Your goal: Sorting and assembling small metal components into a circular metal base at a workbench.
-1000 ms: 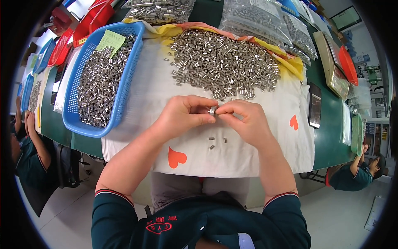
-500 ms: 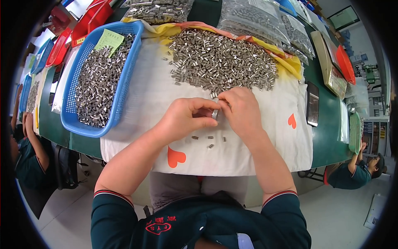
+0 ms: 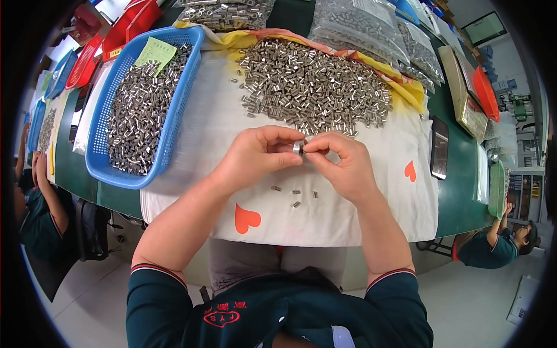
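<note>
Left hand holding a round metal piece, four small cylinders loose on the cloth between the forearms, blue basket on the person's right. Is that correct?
One slip: the head view shows the blue basket on the left, not the right. The rest stands: the left hand holds the round metal piece, and four small cylinders lie loose on the cloth between the forearms.

The person [image 3: 272, 307] wore the camera on their head, and it looked down at the hands [image 3: 255, 155] and worktop [image 3: 461, 203] from close by. Its wide view bent straight edges.
</note>
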Demonstrator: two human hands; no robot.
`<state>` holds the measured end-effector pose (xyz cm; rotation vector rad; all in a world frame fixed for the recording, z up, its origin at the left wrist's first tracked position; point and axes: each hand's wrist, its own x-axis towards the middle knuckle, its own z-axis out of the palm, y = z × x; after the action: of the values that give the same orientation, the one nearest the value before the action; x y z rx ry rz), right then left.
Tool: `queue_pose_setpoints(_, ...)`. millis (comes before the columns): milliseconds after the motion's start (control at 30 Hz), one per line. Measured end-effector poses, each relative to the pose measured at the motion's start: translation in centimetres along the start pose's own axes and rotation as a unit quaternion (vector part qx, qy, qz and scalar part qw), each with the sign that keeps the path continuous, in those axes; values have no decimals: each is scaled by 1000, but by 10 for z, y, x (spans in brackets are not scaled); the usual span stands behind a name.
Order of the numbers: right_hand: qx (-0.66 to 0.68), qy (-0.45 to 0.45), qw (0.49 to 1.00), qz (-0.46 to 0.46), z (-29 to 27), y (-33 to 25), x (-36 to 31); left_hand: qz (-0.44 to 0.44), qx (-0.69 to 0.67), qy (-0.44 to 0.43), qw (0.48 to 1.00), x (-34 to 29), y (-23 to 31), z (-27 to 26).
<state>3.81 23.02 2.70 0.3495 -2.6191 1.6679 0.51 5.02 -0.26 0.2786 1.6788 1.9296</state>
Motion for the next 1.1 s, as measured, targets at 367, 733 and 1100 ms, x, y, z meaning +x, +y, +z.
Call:
queue_pose_setpoints(367, -134, 25, 986, -100, 3, 4, -3, 5, 81, 29, 996, -3, 0, 2)
queue_pose_setpoints(733, -159, 53, 983, 75, -34, 20, 6, -49, 127, -44, 990, -7, 9, 9)
queue_pose_setpoints(1100, -292, 11, 956, -40, -15, 17, 6, -31, 23, -34, 999, -3, 4, 5)
